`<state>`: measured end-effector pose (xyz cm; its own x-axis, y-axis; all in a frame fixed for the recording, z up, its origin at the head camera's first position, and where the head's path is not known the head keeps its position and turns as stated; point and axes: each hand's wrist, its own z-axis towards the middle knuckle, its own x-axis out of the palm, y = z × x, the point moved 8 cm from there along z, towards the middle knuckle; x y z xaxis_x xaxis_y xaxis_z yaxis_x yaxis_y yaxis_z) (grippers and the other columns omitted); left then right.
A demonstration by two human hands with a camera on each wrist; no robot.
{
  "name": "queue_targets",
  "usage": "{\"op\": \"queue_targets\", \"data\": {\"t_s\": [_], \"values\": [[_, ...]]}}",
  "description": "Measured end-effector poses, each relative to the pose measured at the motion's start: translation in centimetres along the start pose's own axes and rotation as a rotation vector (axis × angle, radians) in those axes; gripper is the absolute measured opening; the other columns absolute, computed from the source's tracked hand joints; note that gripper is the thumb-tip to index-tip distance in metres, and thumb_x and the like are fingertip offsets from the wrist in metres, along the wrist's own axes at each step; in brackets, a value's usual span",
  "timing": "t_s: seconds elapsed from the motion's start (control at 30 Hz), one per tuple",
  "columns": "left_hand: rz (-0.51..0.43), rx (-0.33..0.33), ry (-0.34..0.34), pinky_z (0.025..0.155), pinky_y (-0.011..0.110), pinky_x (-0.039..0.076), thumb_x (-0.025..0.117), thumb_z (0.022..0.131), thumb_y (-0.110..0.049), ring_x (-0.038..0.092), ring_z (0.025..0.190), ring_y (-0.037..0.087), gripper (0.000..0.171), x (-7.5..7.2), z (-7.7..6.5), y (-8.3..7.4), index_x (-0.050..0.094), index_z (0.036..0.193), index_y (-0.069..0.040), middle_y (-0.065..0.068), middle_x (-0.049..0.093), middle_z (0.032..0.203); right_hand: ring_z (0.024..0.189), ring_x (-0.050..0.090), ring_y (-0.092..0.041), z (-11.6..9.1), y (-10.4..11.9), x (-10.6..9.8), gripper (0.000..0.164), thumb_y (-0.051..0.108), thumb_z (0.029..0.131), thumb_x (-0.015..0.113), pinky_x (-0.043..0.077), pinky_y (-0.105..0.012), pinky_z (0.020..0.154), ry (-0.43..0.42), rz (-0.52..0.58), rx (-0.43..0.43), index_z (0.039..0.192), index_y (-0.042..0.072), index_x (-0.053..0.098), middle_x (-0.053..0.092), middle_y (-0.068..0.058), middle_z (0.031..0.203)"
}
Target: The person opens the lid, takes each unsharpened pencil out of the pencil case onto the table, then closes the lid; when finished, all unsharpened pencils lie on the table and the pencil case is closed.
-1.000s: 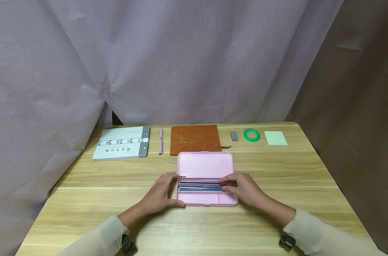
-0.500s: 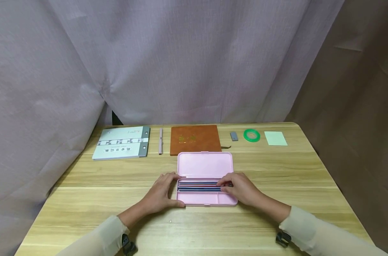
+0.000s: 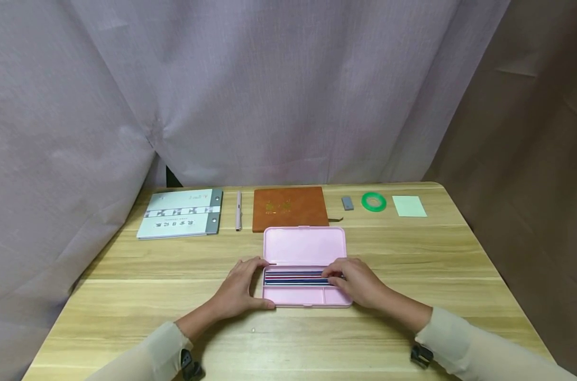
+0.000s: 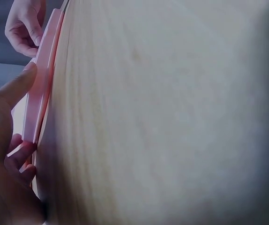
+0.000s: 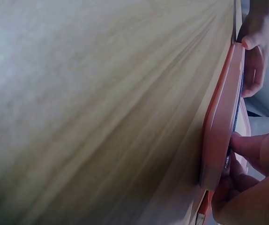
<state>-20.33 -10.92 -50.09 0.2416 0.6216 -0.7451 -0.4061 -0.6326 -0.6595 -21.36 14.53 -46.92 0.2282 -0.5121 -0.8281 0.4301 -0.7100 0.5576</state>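
A pink pencil case (image 3: pixel 293 295) lies with its lid (image 3: pixel 304 246) folded back. Several slim pencils (image 3: pixel 295 278), dark blue and red among them, lie side by side in its long rear compartment. My left hand (image 3: pixel 240 288) grips the case's left end, thumb at the front corner and fingers toward the hinge. At the other end, my right hand (image 3: pixel 364 283) pinches the pencils' right ends between thumb and fingers, which hide those ends. In the right wrist view, the thumb and curled fingers of the right hand (image 5: pixel 251 173) meet just above the case wall (image 5: pixel 221 126).
Behind the lid lies a brown notebook (image 3: pixel 290 208). To its left are a pale pen (image 3: pixel 238 210) and a white-and-grey account book (image 3: pixel 179 213). On its right sit a grey eraser (image 3: pixel 347 202), a green tape roll (image 3: pixel 374 201) and pale green sticky notes (image 3: pixel 409 206). Curtains hang behind.
My right hand has shifted slightly left. The pencils have spread out in their compartment, and a red one shows among them. The left hand has stayed in place.
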Motion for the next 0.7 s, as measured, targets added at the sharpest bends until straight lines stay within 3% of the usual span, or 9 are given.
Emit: {"op": "queue_targets", "data": {"t_s": [0.33, 0.57, 0.7], "values": [[0.003, -0.004, 0.001, 0.125, 0.062, 0.016, 0.094, 0.063, -0.056, 0.042, 0.144, 0.031, 0.099, 0.1, 0.0, -0.1, 0.052, 0.142, -0.014, 0.007, 0.054, 0.149, 0.101, 0.068, -0.015, -0.3, -0.2, -0.7, 0.015, 0.005, 0.096, 0.070, 0.057, -0.041, 0.091, -0.005, 0.083, -0.039, 0.105, 0.014, 0.078, 0.075, 0.006, 0.104], [0.016, -0.009, -0.002, 0.125, 0.062, 0.016, 0.094, 0.064, -0.057, 0.042, 0.144, 0.031, 0.097, 0.2, 0.0, 0.0, 0.052, 0.140, -0.016, 0.006, 0.054, 0.148, 0.105, 0.067, -0.016, -0.5, -1.5, -2.4, 0.017, 0.006, 0.097, 0.069, 0.058, -0.041, 0.092, -0.014, 0.129, 0.040, 0.107, 0.016, 0.079, 0.074, 0.004, 0.109], [0.014, -0.015, -0.002, 0.125, 0.061, 0.016, 0.093, 0.064, -0.058, 0.042, 0.144, 0.031, 0.096, 0.2, 0.0, 0.0, 0.052, 0.140, -0.015, 0.006, 0.054, 0.148, 0.106, 0.067, -0.016, -0.9, -2.7, -4.1, 0.016, 0.005, 0.096, 0.070, 0.058, -0.035, 0.089, -0.055, 0.140, 0.055, 0.105, 0.016, 0.079, 0.075, 0.003, 0.109]]}}
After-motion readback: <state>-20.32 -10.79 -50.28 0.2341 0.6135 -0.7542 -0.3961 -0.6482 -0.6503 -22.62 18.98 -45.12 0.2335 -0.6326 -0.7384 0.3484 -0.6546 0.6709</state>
